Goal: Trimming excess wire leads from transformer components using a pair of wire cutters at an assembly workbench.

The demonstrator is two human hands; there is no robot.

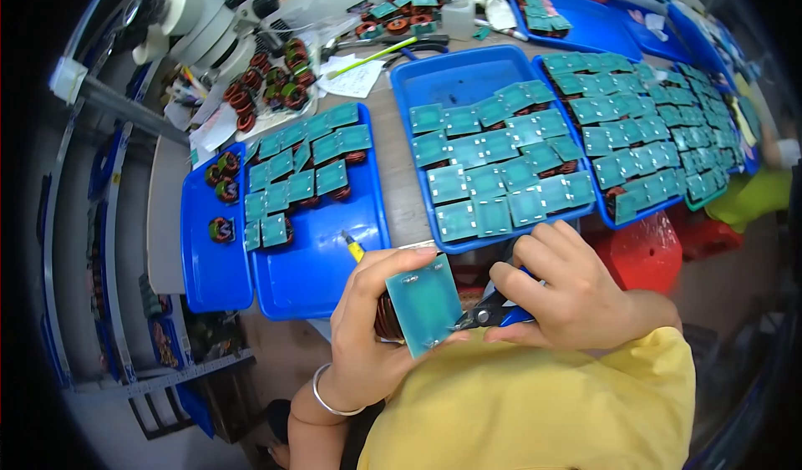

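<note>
My left hand (pixel 365 315) is closed round a copper-wound coil with a green circuit board (pixel 423 303) on it; the board's bare face is turned up and shows small solder points near its corners. Dark copper windings peek out at the board's left side. In my right hand (pixel 558 282) is a pair of cutting pliers (pixel 486 315) with blue handles, gripped in curled fingers. The plier jaws touch or nearly touch the board's lower right corner; exact contact is too small to tell. A yellow-handled tool (pixel 354 247) lies just beyond my left hand.
Blue trays (pixel 313 265) hold rows of board-topped coils, left, middle (pixel 420 211) and right. A narrow blue tray (pixel 215 274) at left has a few bare coils. Behind stand a white microscope (pixel 209 31) and piled coils (pixel 251 90). A red stool (pixel 639 253) stands below; another person's sleeve (pixel 756 198) shows at right.
</note>
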